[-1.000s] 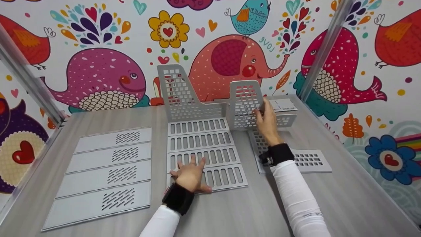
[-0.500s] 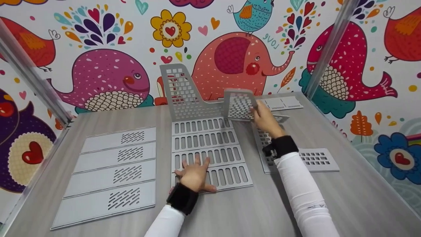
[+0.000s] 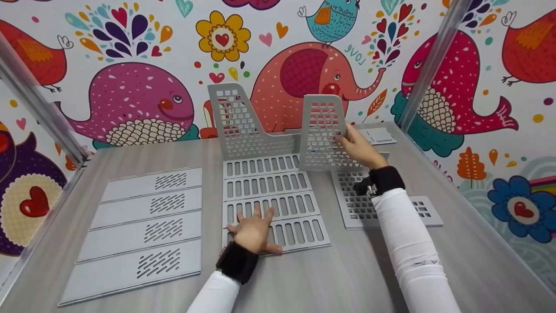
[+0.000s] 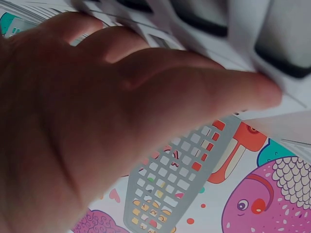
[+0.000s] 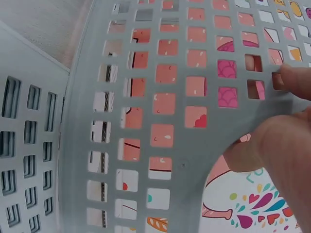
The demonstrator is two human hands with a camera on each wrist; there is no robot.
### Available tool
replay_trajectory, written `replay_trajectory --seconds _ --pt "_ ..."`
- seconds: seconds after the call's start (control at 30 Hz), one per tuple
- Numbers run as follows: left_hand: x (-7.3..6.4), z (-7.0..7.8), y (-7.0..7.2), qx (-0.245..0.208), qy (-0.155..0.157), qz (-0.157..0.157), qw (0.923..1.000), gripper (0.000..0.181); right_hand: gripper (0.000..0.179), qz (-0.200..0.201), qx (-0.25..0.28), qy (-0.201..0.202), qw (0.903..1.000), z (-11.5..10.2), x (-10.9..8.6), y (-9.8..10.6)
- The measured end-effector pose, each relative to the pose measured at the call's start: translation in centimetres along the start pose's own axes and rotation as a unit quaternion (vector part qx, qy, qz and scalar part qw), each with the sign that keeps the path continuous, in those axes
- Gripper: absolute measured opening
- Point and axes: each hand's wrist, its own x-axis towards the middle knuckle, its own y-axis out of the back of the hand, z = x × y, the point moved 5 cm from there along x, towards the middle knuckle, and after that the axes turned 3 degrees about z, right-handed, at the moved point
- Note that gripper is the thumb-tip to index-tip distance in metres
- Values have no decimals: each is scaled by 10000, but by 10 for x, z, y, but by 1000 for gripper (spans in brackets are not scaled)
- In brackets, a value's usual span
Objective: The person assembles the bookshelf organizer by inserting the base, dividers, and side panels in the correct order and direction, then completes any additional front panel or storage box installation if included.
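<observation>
My left hand (image 3: 253, 233) lies with fingers spread on the front of a flat grey slotted panel (image 3: 299, 218); in the left wrist view its thumb reaches the panel's edge. Behind it stands a tall perforated side panel (image 3: 284, 141) with a sloping cut edge. With thumb and fingers my right hand (image 3: 359, 145) pinches the edge of a second perforated side panel (image 3: 308, 130), held upright beside the slotted panel's back right corner. In the right wrist view, fingertips show through the holes of this panel (image 5: 182, 160).
A flat grey panel (image 3: 117, 243) with slanted slits lies on the left. Another perforated panel (image 3: 341, 204) lies flat under my right wrist. At the back right is a pale slitted piece (image 3: 380, 135). Patterned walls enclose the grey table (image 3: 312, 282).
The right side panel tipped over and lower half a second ago, then came back upright; my right hand has shifted slightly right with it. The left hand keeps its place on the slotted panel.
</observation>
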Motion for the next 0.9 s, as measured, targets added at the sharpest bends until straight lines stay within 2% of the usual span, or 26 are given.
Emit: replay_trajectory --seconds 0.2,0.37,0.6,0.73,0.9 --pt "1 -1 -1 -11 40 -35 10000 115 48 -286 206 -31 9994 -2 4 -2" --pt "2 -2 -1 3 79 -81 9999 116 50 -423 325 -104 9985 -2 4 5" --pt "2 -1 2 88 62 -58 9999 116 49 -375 117 -305 9988 -1 4 15" --pt "1 -2 1 -12 61 -8 10000 115 50 -381 77 -396 9985 0 7 14" --pt "0 -2 0 -136 15 0 9999 115 50 -257 -215 -437 9985 -1 9 10"
